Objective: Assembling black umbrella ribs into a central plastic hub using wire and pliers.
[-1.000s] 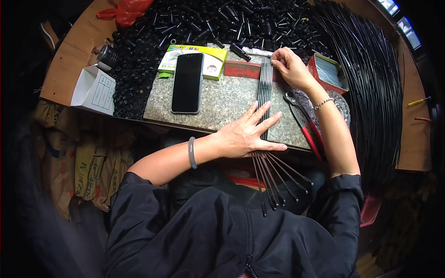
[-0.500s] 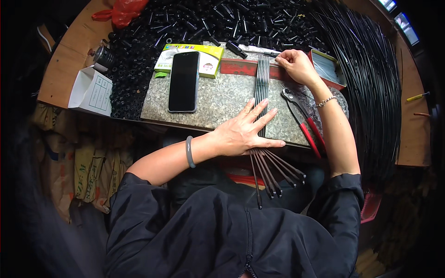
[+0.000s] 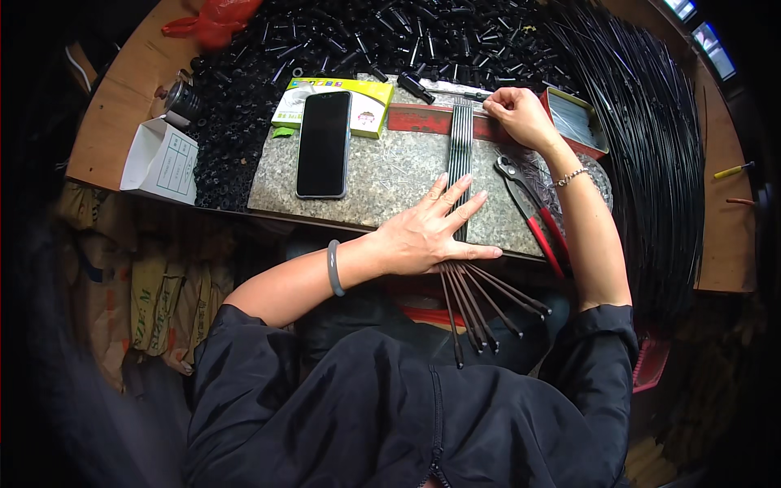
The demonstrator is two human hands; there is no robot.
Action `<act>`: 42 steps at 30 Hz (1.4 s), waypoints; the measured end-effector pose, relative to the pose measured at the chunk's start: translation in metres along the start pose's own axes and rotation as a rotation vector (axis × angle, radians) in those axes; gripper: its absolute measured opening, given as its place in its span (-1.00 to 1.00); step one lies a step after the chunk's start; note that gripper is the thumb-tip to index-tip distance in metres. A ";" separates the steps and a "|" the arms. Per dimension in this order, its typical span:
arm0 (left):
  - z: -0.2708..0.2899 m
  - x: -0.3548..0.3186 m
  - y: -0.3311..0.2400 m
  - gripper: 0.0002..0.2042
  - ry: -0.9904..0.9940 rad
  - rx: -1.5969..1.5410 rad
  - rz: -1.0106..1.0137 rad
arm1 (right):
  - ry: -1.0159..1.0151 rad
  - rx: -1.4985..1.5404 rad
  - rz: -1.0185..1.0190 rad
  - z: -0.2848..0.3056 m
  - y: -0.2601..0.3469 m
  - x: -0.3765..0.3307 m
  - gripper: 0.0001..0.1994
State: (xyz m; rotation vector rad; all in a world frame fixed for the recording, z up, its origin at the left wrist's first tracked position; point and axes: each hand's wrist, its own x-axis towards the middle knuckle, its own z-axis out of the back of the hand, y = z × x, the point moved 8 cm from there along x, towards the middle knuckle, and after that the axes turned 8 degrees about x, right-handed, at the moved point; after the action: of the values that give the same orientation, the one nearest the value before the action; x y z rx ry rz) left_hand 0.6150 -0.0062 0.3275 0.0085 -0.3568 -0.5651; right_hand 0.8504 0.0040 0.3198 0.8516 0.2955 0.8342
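A row of thin dark rods [image 3: 461,146] lies side by side across a red metal bar [image 3: 415,118] on the speckled stone slab [image 3: 390,191]. Flat over the rods rests my left hand [image 3: 427,232], its fingers spread. Below it their capped near ends fan out past the slab's edge. My right hand [image 3: 517,114] is closed in a pinch beside the rods' far ends; whatever it holds is too small to make out. Close by that hand lie red-handled pliers [image 3: 533,211] and a red tin [image 3: 578,122] of thin pale pins.
Left of the rods, a black phone [image 3: 323,146] leans on a yellow-green box [image 3: 370,106]. Black parts [image 3: 325,37] heap along the back, and long black rods [image 3: 651,146] pile at the right. A white carton [image 3: 160,160] and a red plastic bag [image 3: 215,23] sit left.
The near ends of the rods have swung slightly, the rightmost ones spreading further right. Both hands stay in practically the same place.
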 end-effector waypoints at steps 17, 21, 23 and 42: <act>0.000 0.000 0.000 -0.41 -0.018 -0.011 0.006 | -0.021 -0.011 0.008 0.000 0.000 0.000 -0.77; -0.001 0.000 0.001 -0.40 0.000 -0.018 0.004 | -0.012 -0.017 -0.002 -0.002 0.004 0.001 -0.77; 0.001 0.000 0.000 -0.39 -0.014 -0.028 0.009 | 0.009 -0.009 0.009 -0.004 0.008 0.002 -0.78; -0.004 -0.003 -0.001 -0.28 0.027 -0.036 -0.005 | 0.197 0.064 0.071 -0.019 0.021 0.012 -0.86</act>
State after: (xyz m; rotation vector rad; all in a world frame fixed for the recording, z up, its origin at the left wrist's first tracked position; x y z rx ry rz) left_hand 0.6139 -0.0058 0.3231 -0.0173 -0.3201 -0.5754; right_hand 0.8370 0.0311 0.3243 0.8448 0.4687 0.9816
